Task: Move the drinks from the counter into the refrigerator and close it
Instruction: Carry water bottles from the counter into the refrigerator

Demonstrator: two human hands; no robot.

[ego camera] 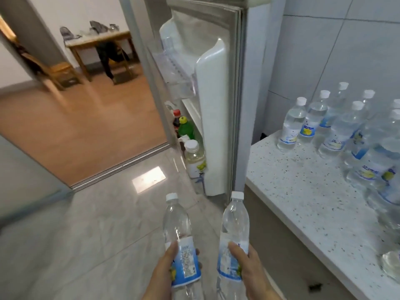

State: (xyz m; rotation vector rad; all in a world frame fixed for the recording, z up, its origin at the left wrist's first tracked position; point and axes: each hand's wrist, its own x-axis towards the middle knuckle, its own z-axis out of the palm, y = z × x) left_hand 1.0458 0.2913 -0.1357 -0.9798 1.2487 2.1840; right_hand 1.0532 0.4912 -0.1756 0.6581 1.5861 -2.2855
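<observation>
My left hand (164, 271) grips a clear water bottle (177, 226) with a white cap and blue label, held upright low in the view. My right hand (249, 267) grips a second, similar water bottle (234, 221) beside it. The refrigerator door (216, 105) stands open ahead, edge-on to me. Its lower door shelf holds a pale yellow drink (194, 159), a green bottle (186, 128) and a dark bottle with a red cap (176, 120). Several more water bottles (337, 126) stand on the speckled white counter (303, 191) at the right.
A clear upper door shelf (173, 70) holds nothing I can make out. The grey tiled floor (97, 234) lies in front of me. Beyond a sliding-door track (121, 167) is a room with a wooden floor, a wooden table (97, 42) and a stool (62, 72).
</observation>
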